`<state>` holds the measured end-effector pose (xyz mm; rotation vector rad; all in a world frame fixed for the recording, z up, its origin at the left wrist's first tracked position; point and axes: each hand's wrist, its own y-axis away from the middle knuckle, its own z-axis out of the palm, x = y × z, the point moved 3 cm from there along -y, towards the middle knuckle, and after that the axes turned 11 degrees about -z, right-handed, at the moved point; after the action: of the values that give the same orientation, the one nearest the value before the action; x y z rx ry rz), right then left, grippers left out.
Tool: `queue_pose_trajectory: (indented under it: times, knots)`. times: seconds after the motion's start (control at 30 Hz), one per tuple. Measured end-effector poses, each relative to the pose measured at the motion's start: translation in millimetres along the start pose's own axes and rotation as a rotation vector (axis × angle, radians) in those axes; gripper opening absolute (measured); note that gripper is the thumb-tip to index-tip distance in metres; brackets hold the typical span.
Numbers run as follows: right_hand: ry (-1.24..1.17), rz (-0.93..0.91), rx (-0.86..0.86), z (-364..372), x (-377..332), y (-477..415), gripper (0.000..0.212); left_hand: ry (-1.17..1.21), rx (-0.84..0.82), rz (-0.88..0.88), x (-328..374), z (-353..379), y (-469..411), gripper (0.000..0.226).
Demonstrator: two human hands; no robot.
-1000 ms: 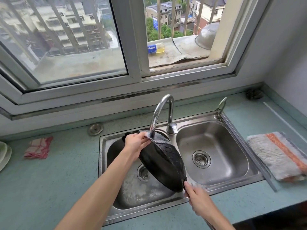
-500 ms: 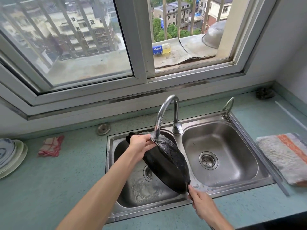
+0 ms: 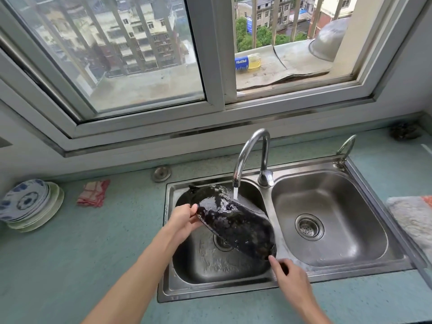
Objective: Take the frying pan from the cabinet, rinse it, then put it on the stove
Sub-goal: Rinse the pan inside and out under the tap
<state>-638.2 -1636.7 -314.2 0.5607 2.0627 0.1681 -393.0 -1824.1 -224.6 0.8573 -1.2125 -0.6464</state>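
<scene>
The black frying pan (image 3: 233,222) hangs tilted over the left basin of the steel double sink (image 3: 275,280), its wet underside facing up. A thin stream of water from the curved faucet (image 3: 251,150) falls onto its upper part. My left hand (image 3: 184,218) grips the pan's left rim. My right hand (image 3: 288,275) is at the pan's lower right edge, fingers touching or holding the rim there; the handle is hidden. The stove is out of view.
A stack of blue-patterned plates (image 3: 25,203) and a red checked cloth (image 3: 93,194) lie on the green counter to the left. A folded towel (image 3: 413,218) lies right of the sink. A second small tap (image 3: 346,148) stands at the sink's back right corner.
The pan has turned flatter under the faucet and water now runs onto it. The view shifted left, bringing the plates into sight. Both hands keep their places on the pan.
</scene>
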Motion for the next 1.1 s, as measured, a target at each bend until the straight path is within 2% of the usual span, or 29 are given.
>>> queue_pose_trajectory:
  times: [0.17,0.3,0.43,0.67,0.83,0.97,1.07,1.1]
  knots:
    - [0.054,0.001,0.060,8,-1,6,0.035,-0.048,-0.044,-0.054,-16,-35,5,0.025]
    - [0.070,-0.011,0.091,14,-3,14,0.029,-0.015,-0.030,-0.106,-37,-62,-2,0.027]
    - [0.111,-0.037,0.116,18,-2,22,0.044,0.082,0.006,-0.147,-56,-78,-11,0.036]
    - [0.171,-0.053,0.165,5,1,26,0.036,0.136,0.002,-0.225,-72,-84,-21,0.025]
    - [0.068,-0.034,0.158,9,4,21,0.031,0.211,-0.112,-0.110,-56,-72,-7,0.023]
    - [-0.057,-0.069,0.120,18,-1,14,0.043,0.187,-0.163,0.031,-20,-55,15,0.017]
    - [-0.115,-0.102,0.068,23,-11,7,0.016,0.185,-0.199,0.145,5,-33,33,0.012]
    - [-0.126,-0.127,0.050,24,-13,5,0.015,0.197,-0.212,0.177,11,-25,39,0.011]
